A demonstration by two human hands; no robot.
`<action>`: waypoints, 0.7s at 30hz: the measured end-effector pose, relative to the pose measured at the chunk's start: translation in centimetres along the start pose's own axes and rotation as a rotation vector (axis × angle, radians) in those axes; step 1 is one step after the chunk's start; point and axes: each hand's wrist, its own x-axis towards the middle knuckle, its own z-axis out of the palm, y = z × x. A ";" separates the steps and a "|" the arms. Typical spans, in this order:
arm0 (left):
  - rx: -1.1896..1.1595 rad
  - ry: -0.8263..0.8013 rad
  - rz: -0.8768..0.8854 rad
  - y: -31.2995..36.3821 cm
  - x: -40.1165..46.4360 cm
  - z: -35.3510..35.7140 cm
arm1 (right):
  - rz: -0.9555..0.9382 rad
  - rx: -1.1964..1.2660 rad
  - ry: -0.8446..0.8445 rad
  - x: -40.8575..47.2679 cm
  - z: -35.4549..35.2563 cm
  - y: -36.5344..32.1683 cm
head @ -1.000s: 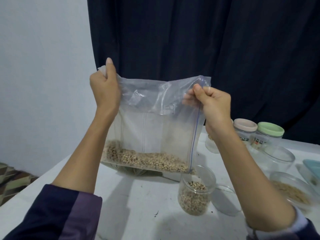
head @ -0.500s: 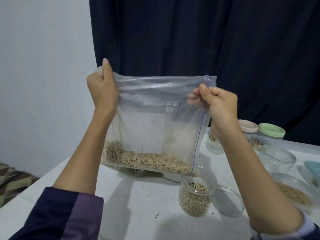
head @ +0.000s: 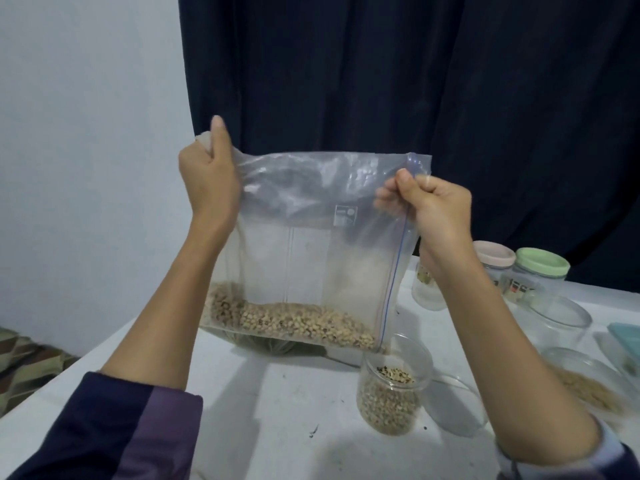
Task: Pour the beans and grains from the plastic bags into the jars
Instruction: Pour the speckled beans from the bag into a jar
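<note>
I hold a clear zip-lock plastic bag up above the white table. My left hand grips its top left corner in a fist. My right hand pinches the top right corner beside the blue zip strip. Pale beans lie along the bag's bottom. Below the bag's right corner an open glass jar stands on the table, more than half full of the same beans.
At the back right stand a pink-lidded jar, a green-lidded jar and an open empty jar. A clear container of grain lies at the right edge. Another bag lies behind the held one. A dark curtain hangs behind.
My hands have pulled the bag's top edge taut and straighter, and my right hand has shifted slightly rightward. The beans have stayed at the bottom.
</note>
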 end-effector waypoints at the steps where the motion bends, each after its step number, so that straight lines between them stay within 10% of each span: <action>1: 0.003 -0.025 0.002 0.1 0.0 0.0 | 0.001 -0.004 -0.004 0.0 0.0 0.1; 21: -0.007 -0.001 -0.030 -0.1 -0.6 0.4 | 0.008 -0.007 0.027 0.0 -0.4 0.4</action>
